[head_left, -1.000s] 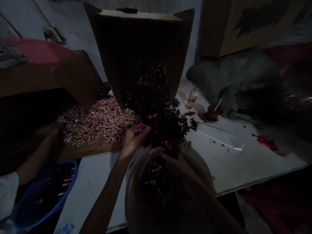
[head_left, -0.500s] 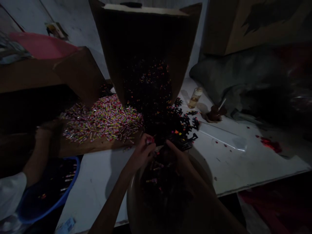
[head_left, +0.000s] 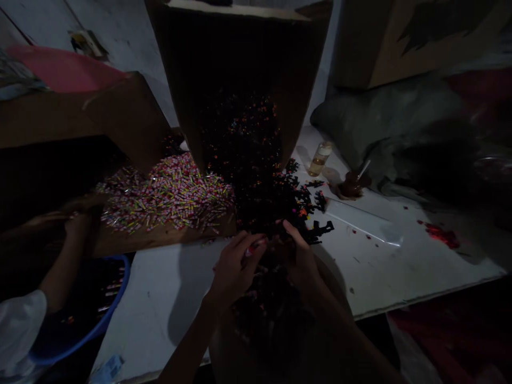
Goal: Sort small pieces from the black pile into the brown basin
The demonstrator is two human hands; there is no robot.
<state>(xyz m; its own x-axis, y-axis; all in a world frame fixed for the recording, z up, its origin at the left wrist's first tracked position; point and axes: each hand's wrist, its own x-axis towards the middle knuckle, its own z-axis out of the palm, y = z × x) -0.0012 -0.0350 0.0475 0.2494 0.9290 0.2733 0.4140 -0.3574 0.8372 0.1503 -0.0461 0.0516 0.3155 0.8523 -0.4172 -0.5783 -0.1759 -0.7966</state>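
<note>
My left hand (head_left: 234, 266) is closed, thumb and fingers pinching a small red piece (head_left: 256, 244). Beside it, my right hand (head_left: 303, 261) has its thumb raised and the other fingers curled in shadow; what it grips is too dark to make out. Both hands are over a round tub (head_left: 219, 341) holding dark pieces and a few small coloured ones. Just beyond my right hand, a black gun-shaped piece (head_left: 321, 229) lies on the white table (head_left: 160, 298). A heap of black pieces (head_left: 260, 186) with orange bits spills from a tipped cardboard box (head_left: 176, 90).
A pile of small pink-and-yellow striped tubes (head_left: 172, 192) lies at left. Another person's arm (head_left: 60, 277) reaches above a blue basin (head_left: 116, 314). To the right are a bottle of yellowish liquid (head_left: 320, 158), a clear plastic sleeve (head_left: 364, 221) and red scraps (head_left: 442, 236).
My left hand has moved slightly right and up with the red piece. The black gun-shaped piece has shifted right, apart from my right hand. The other person's arm has moved a little.
</note>
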